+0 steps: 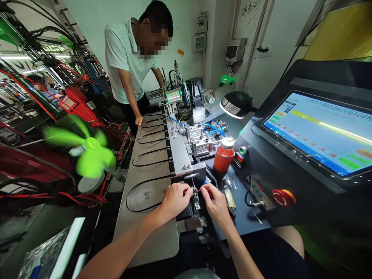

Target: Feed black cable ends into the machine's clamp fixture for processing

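Note:
Both hands meet over a small metal fixture point(197, 202) at the near end of the machine. My left hand point(177, 197) is closed, thumb and fingertips pinched together at the fixture's left side; what they hold is too small to name. From the right, my right hand point(214, 201) comes in with its fingertips pinched beside small reddish wire ends, and what is between them cannot be made out. A looped black cable point(128, 197) lies on the metal plate left of my left hand, its end running toward the machine.
More black cable loops lie farther along the plate point(157, 242). An orange-red container point(223, 158), a lamp point(236, 104) and a touchscreen panel point(322, 131) stand to the right. A green fan point(93, 145) spins at left. A person point(130, 66) leans over the far end.

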Tool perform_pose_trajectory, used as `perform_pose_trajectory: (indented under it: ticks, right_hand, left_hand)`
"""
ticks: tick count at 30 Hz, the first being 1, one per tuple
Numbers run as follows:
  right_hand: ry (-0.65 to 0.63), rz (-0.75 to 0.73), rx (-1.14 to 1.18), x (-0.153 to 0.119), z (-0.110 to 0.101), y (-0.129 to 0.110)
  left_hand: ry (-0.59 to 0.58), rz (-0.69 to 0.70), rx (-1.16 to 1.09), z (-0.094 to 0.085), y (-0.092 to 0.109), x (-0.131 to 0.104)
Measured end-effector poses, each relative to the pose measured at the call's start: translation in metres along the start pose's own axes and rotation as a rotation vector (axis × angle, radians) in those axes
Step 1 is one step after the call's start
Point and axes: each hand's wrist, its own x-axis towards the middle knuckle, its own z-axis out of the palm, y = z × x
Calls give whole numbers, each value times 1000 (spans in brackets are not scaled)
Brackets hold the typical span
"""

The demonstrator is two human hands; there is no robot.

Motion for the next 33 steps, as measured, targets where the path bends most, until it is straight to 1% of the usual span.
perform_pose_trajectory:
  ticks: [4,9,12,15,17,20,22,24,26,29,31,33]
  right_hand:
    - [32,-69,-19,-1,0,-6]
    - [42,-119,25,-3,1,-11]
    - [32,-91,24,-3,2,-8]
    - [43,-5,-3,1,3,-1]
    - [2,32,1,5,6,3]
    - [-108,31,64,12,11,7]
    - [-128,21,104,14,15,9]
    - [-114,16,129,14,18,11]
    - [-100,17,147,12,20,12]
    - [-88,19,162,10,21,14]
    - [-88,21,171,10,22,15]
    - [-84,26,177,10,24,16]
  left_hand:
    - [10,16,-15,0,-2,-1]
    - [5,16,-16,0,-2,-2]
    - [-1,12,-19,-1,-1,-2]
    - [-13,-2,-11,-2,1,0]
    - [-20,-10,-4,-4,2,1]
    - [-25,-7,15,-4,3,3]
    - [-16,19,37,-2,1,3]
    - [40,61,64,1,-4,0]
    - [135,136,89,5,-10,-4]
    - [242,340,170,10,-20,-10]
    - [288,471,295,12,-23,-13]
    - [321,573,455,12,-22,-13]
